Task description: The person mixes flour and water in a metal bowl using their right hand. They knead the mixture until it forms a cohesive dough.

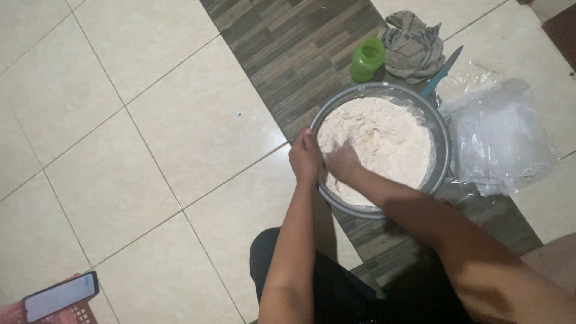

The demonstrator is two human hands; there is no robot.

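Pale floor tiles meet a strip of dark wood-look planks, where a metal bowl (443, 157) of flour (384, 141) sits. Left hand (304, 157) curls over the near-left rim, fingers closed on its edge. Right hand (343, 162) lies in the flour just beside it, fingers half buried (how far they spread I cannot tell). Green cup (367, 59), grey cloth (413, 45), knife (442, 72) and plastic bag (498, 141) lie beyond.

— What's the bowl (443, 129) like?
— Round, grey metal, wide, sitting upright on the floor where dark wood-look planks meet pale tiles.
— And inside?
— Flour (384, 135), off-white and lumpy, heaped high across most of the bowl, its surface rough, with bare metal showing only along the rim.
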